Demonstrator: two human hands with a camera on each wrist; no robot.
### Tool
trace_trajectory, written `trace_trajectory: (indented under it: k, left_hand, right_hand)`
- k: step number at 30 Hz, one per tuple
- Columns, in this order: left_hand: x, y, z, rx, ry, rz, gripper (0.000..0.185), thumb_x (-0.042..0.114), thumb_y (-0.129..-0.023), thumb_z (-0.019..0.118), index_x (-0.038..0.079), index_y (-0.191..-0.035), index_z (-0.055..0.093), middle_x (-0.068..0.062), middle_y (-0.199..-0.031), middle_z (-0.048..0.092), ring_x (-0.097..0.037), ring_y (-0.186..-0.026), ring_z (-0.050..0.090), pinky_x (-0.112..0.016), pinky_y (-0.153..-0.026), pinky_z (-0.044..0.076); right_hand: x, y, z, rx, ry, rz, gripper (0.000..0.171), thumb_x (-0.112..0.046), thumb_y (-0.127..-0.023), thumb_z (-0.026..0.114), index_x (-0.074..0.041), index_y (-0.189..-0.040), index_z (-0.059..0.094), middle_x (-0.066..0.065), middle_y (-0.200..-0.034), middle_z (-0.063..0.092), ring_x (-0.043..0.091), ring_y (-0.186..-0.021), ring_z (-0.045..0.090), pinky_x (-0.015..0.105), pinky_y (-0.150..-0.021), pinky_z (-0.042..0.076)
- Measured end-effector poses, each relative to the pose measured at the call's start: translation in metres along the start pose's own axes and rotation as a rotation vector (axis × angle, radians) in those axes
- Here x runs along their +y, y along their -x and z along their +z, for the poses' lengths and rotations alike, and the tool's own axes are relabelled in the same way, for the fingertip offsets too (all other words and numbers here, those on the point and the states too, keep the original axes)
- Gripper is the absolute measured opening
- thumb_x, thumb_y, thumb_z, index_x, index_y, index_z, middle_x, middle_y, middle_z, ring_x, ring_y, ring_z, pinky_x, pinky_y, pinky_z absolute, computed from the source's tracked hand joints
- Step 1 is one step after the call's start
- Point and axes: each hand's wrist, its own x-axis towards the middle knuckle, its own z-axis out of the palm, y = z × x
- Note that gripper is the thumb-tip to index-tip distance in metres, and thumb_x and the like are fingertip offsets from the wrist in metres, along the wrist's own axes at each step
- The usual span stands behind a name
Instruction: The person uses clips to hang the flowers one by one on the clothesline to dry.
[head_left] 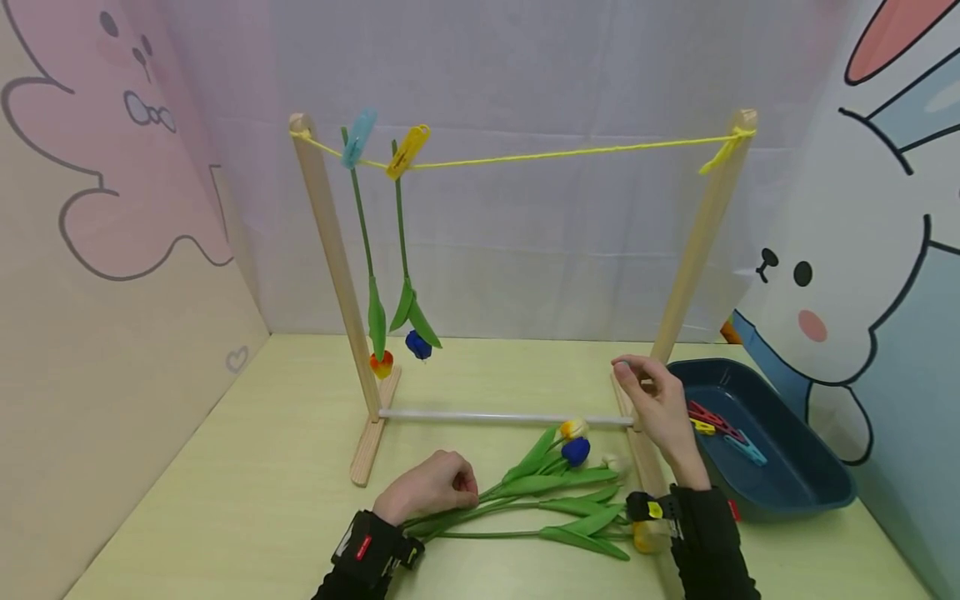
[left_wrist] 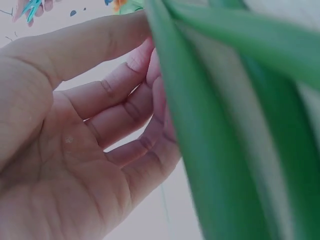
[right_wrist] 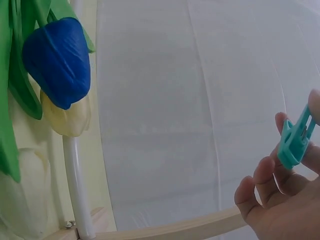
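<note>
Several artificial tulips (head_left: 540,483) lie on the table with their stems toward the left. My left hand (head_left: 435,485) is at the stem ends; thumb and fingertips pinch a green stem (left_wrist: 187,120), partly hidden behind it in the left wrist view. My right hand (head_left: 660,408) is raised beside the right post and pinches a teal clothespin (right_wrist: 295,140) between thumb and fingers. A blue tulip head (right_wrist: 57,62) shows at the left of the right wrist view. Two tulips hang head-down from the yellow line (head_left: 555,155), under a light-blue clothespin (head_left: 359,138) and a yellow clothespin (head_left: 408,152).
The line runs between two wooden posts (head_left: 333,258), joined low down by a white rod (head_left: 510,417). At the right stands a dark blue basin (head_left: 810,475) with several clothespins (head_left: 720,421) inside. A white sheet (head_left: 510,250) hangs behind; cartoon-printed panels flank both sides.
</note>
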Motion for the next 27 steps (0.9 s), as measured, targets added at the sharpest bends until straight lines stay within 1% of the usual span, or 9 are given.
trace_trajectory:
  k: [2, 6, 9, 12, 15, 17, 21, 27]
  left_hand:
    - [0.001, 0.001, -0.001, 0.006, -0.003, 0.013, 0.008, 0.010, -0.090, 0.074, 0.012, -0.082, 0.073, 0.004, -0.075, 0.067, -0.002, -0.065, 0.054, -0.020, -0.063, 0.046]
    - [0.000, 0.002, -0.004, 0.013, -0.011, 0.042, 0.004, 0.010, -0.091, 0.073, 0.008, -0.089, 0.075, -0.001, -0.081, 0.072, -0.001, -0.070, 0.058, -0.019, -0.067, 0.049]
    - [-0.001, 0.002, -0.006, 0.003, -0.015, 0.058, 0.008, 0.010, -0.093, 0.072, 0.004, -0.096, 0.076, -0.005, -0.087, 0.074, -0.001, -0.074, 0.061, -0.019, -0.070, 0.050]
    - [-0.001, 0.002, -0.007, -0.009, -0.012, 0.068, 0.012, 0.010, -0.094, 0.070, 0.002, -0.099, 0.077, -0.007, -0.090, 0.076, -0.001, -0.075, 0.062, -0.019, -0.070, 0.051]
    - [0.000, 0.003, -0.008, -0.008, -0.008, 0.074, 0.013, 0.011, -0.095, 0.069, 0.002, -0.098, 0.077, -0.006, -0.089, 0.076, 0.001, -0.073, 0.059, -0.019, -0.069, 0.050]
    - [-0.001, 0.003, -0.009, 0.005, -0.013, 0.079, 0.013, 0.011, -0.095, 0.068, 0.002, -0.096, 0.077, -0.005, -0.087, 0.075, 0.001, -0.071, 0.057, -0.019, -0.068, 0.048]
    - [-0.001, 0.005, -0.010, 0.052, -0.044, 0.080, 0.012, 0.007, -0.095, 0.067, 0.001, -0.094, 0.077, -0.005, -0.084, 0.074, 0.000, -0.069, 0.053, -0.019, -0.066, 0.046]
    - [0.001, 0.008, -0.013, 0.135, -0.122, 0.055, 0.010, 0.004, -0.093, 0.068, 0.002, -0.090, 0.077, -0.004, -0.085, 0.074, -0.002, -0.072, 0.055, -0.021, -0.065, 0.046]
  right_hand:
    - [0.000, 0.000, 0.000, 0.004, 0.003, 0.000, 0.019, -0.009, -0.102, 0.058, 0.002, -0.114, 0.068, -0.020, -0.090, 0.053, 0.000, -0.080, 0.048, 0.019, -0.068, 0.039]
    - [0.000, 0.000, 0.000, 0.024, 0.018, 0.005, 0.019, -0.010, -0.102, 0.058, 0.002, -0.113, 0.068, -0.011, -0.086, 0.047, 0.005, -0.077, 0.042, 0.023, -0.067, 0.034]
    - [-0.001, 0.000, 0.000, 0.038, 0.015, 0.008, 0.017, -0.009, -0.102, 0.059, 0.001, -0.111, 0.069, -0.004, -0.082, 0.038, 0.008, -0.073, 0.037, 0.027, -0.066, 0.029]
    - [-0.002, 0.001, 0.000, 0.042, -0.009, 0.004, 0.015, -0.007, -0.101, 0.060, 0.001, -0.110, 0.069, -0.003, -0.079, 0.035, 0.010, -0.070, 0.034, 0.028, -0.065, 0.027]
    - [-0.002, 0.001, 0.001, 0.040, -0.031, 0.001, 0.014, -0.006, -0.101, 0.059, 0.001, -0.110, 0.068, -0.003, -0.077, 0.033, 0.010, -0.068, 0.033, 0.028, -0.064, 0.026]
    - [-0.001, 0.001, 0.001, 0.038, -0.043, 0.000, 0.013, -0.006, -0.101, 0.059, -0.001, -0.110, 0.067, -0.004, -0.077, 0.033, 0.010, -0.067, 0.033, 0.029, -0.064, 0.026]
    - [0.000, 0.000, 0.000, 0.032, -0.061, 0.004, 0.011, -0.007, -0.101, 0.059, -0.005, -0.108, 0.067, -0.004, -0.075, 0.031, 0.010, -0.066, 0.031, 0.029, -0.063, 0.026]
    - [0.001, -0.001, -0.001, 0.009, -0.078, 0.007, 0.013, -0.007, -0.101, 0.059, -0.014, -0.107, 0.067, -0.004, -0.074, 0.029, 0.010, -0.062, 0.028, 0.029, -0.061, 0.026]
